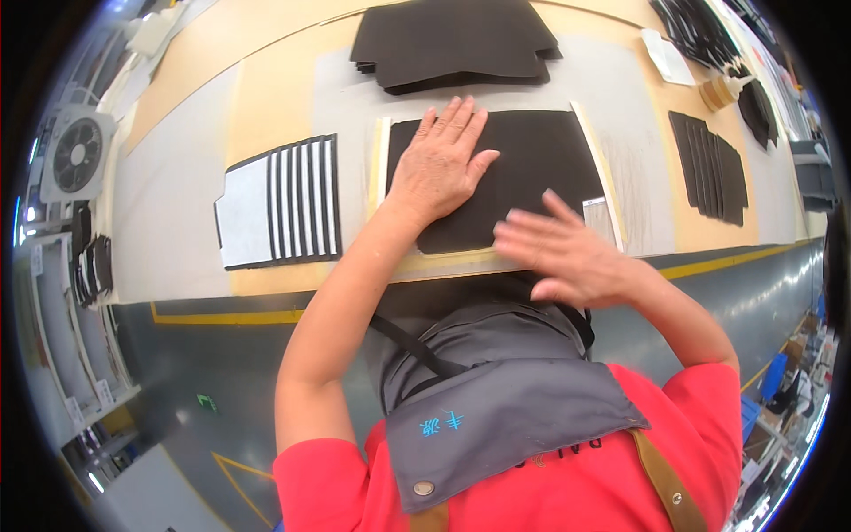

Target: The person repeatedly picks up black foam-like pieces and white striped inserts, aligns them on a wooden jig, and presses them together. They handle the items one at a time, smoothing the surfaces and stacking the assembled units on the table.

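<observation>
A flat black panel point(532, 168) lies on the table before me, between two pale strips, the left strip point(381, 164) and the right strip point(596, 160). My left hand point(439, 168) rests on the panel's left part, palm down and fingers stretched out. Over the panel's near right edge, my right hand point(572, 257) is held with its fingers extended and slightly blurred; whether it touches the panel I cannot tell. Neither hand holds anything. By the panel's lower right corner sits a small pale rectangular piece point(598, 217).
Overlapping white-faced, black-edged pieces point(245, 213) lie to the left. Beyond the panel is a stack of dark panels point(456, 40). At right are overlapping dark pieces point(709, 168), a squeeze bottle point(722, 91) and a white sheet point(667, 58). A fan point(78, 153) stands far left.
</observation>
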Demonstrator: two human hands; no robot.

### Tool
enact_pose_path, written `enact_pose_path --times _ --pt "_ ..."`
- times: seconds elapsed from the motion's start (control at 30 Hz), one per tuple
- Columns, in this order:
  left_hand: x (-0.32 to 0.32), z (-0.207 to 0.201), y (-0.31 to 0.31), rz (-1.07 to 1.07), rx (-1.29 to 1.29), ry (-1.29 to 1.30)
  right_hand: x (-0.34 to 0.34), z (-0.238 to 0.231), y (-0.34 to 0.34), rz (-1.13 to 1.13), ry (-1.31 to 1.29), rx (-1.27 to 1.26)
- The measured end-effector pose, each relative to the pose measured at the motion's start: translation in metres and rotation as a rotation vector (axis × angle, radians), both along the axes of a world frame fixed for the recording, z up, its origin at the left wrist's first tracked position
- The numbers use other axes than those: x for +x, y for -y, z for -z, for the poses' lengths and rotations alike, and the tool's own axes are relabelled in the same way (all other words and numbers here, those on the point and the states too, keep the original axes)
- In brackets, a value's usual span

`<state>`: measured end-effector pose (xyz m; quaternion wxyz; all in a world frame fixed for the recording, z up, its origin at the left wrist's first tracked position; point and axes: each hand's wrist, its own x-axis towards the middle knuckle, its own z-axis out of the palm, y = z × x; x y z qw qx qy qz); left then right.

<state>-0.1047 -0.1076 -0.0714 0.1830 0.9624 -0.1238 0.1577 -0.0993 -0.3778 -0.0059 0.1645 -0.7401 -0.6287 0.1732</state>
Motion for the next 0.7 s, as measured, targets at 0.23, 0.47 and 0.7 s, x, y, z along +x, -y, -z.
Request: enact_pose_path --times 0.23,0.47,0.7 --pt "-0.038 -0.016 0.007 -0.14 0.098 -0.066 0.092 -0.001 0.001 0.504 0.078 0.186" --pt "-0.039 -0.011 0.008 -0.197 0.112 -0.199 0.146 0.0 -0.015 0.571 0.09 -0.016" --pt "-0.036 -0.012 0.006 -0.178 0.118 -0.171 0.178 0.01 -0.021 0.558 -0.102 -0.089"
